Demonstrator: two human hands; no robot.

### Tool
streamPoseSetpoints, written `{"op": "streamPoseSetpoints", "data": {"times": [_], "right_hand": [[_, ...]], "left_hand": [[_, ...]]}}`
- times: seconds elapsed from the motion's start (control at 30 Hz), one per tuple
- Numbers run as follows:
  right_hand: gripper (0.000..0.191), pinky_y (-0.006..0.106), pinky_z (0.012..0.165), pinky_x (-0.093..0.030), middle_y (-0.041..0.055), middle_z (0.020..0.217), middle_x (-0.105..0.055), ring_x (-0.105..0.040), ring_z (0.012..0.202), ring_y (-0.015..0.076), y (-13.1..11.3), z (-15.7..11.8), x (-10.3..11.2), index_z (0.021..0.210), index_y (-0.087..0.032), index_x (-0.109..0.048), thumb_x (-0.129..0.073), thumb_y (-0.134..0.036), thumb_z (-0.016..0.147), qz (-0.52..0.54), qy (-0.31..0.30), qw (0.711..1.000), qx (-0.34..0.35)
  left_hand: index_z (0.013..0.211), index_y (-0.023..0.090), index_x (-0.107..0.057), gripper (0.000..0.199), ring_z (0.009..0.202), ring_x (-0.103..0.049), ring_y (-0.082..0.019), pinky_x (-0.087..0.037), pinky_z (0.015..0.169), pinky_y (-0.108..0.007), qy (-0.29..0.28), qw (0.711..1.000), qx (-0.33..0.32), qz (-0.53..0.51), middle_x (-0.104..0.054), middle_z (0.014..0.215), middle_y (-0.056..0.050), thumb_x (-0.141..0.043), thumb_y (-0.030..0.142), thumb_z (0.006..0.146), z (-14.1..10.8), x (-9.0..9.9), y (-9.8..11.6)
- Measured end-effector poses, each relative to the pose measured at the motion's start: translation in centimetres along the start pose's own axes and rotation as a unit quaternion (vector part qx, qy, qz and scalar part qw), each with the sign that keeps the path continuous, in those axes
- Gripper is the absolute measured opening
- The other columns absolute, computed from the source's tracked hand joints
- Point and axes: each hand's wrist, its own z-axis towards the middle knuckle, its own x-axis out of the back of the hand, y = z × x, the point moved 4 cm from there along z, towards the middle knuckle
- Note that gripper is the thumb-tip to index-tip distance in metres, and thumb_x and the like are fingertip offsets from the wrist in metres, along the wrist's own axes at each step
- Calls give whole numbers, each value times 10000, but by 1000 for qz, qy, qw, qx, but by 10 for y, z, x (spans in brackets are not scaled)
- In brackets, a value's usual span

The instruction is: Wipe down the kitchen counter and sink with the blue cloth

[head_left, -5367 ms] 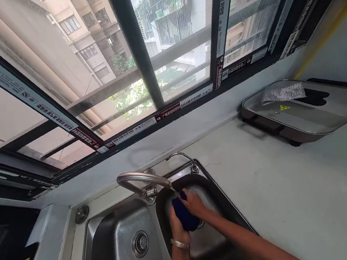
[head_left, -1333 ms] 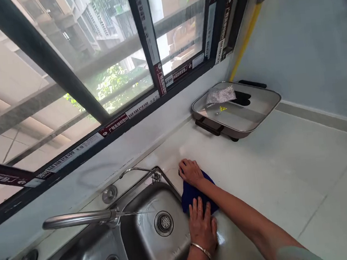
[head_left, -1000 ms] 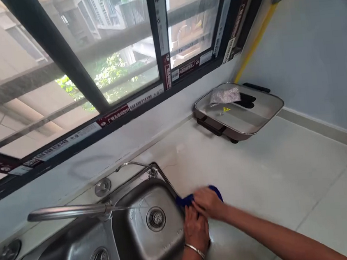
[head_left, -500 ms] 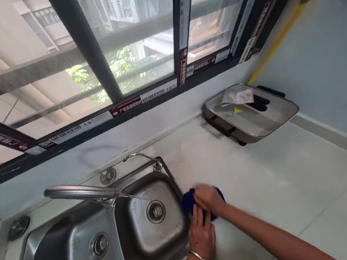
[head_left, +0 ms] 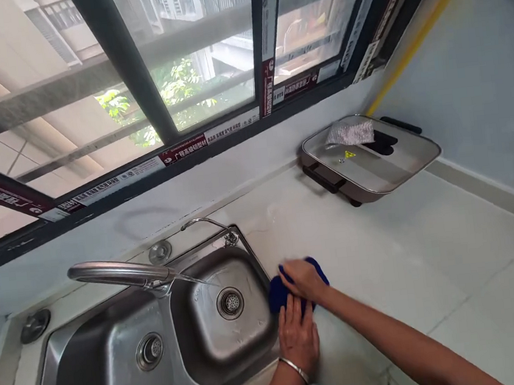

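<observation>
A dark blue cloth (head_left: 277, 293) lies on the pale countertop (head_left: 383, 253) just right of the steel double sink (head_left: 120, 378). My right hand (head_left: 305, 279) presses down on top of the cloth. My left hand (head_left: 298, 338), with a bangle at the wrist, lies flat on the counter at the sink's right rim, its fingertips on the cloth's near edge. Most of the cloth is hidden under the two hands.
A curved steel faucet (head_left: 123, 274) reaches over the sink; a thin second spout (head_left: 209, 225) stands behind the right basin. A metal hotplate with a glass lid (head_left: 368, 159) and a silver scouring pad (head_left: 350, 133) sits in the back corner. A window runs behind.
Earlier both hands held the cloth under the faucet in the right basin. The cloth has since moved onto the counter, and the right hand has pulled it back from the far side toward the sink edge.
</observation>
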Motion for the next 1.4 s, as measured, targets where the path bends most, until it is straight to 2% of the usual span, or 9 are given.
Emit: {"op": "streamPoseSetpoints", "data": {"times": [0.13,0.23,0.4,0.63,0.73,0.83,1.0,1.2,1.4], "right_hand": [[318,467,990,-349,173,1246,-598,-503,1147,288,15,71,6,1141,-168,-597,-382,-316,959,2,31,997,-66],[308,557,1057,-283,138,1437,-489,-394,1308,310,15,55,25,1170,-221,-583,-387,-340,964,12,33,996,-80],[264,393,966,-387,84,1200,-658,-554,1104,223,-19,-25,16,914,-232,-632,-431,-399,950,75,-59,995,-36],[270,390,902,-416,152,985,-683,-594,1005,260,-17,45,-2,818,-191,-596,-462,-399,926,200,-45,961,-185],[393,355,823,-451,85,786,-666,-614,892,238,-28,45,-7,661,-212,-537,-481,-517,902,302,-52,922,-236],[480,329,690,-486,26,635,-613,-610,720,203,-58,34,-27,645,-224,-522,-443,-639,873,433,-87,852,-283],[416,320,595,-523,1,583,-588,-596,575,171,-121,58,-57,716,-228,-526,-486,-624,840,621,-107,703,-328],[184,260,633,-522,-15,644,-643,-612,600,134,-176,95,-57,745,-212,-563,-661,-368,738,724,-93,622,-284],[245,296,662,-540,-23,742,-671,-628,657,129,-201,115,-70,890,-185,-607,-686,-390,781,714,-106,648,-242]], "left_hand": [[1435,161,-446,586,1385,-448,-351,-559,1012,-534,-23,999,-13,24,-440,1515,-210,-548,297,874,7,10,-2],[1424,173,-458,572,1388,-450,-329,-548,1031,-519,-13,999,-34,20,-449,1517,-188,-551,248,865,8,15,-8],[1243,173,-628,424,1207,-611,-319,-553,1016,-533,9,999,-13,-35,-687,1230,-176,-601,224,824,-3,9,-7],[1280,262,-600,460,1323,-523,-306,-521,1043,-533,-5,986,35,-164,-568,1424,-134,-585,181,827,-2,21,-30],[1388,236,-472,610,1268,-561,-285,-523,1030,-507,59,931,200,-301,-503,1478,-151,-623,228,797,-18,34,-70],[1472,250,-318,892,1211,-597,-309,-578,896,-462,60,803,354,-475,-416,1534,-184,-738,337,691,-40,32,-101],[1121,177,-635,537,819,-719,-284,-600,750,-454,79,628,457,-626,-740,922,-110,-612,557,743,-48,43,-148],[874,154,-705,422,1087,-652,-320,-498,1023,-457,231,653,489,-530,-746,966,-131,-819,459,605,-48,110,-233],[884,177,-698,322,1069,-667,-325,-518,1003,-508,309,632,503,-502,-744,942,-130,-808,389,668,-48,140,-274]]}}
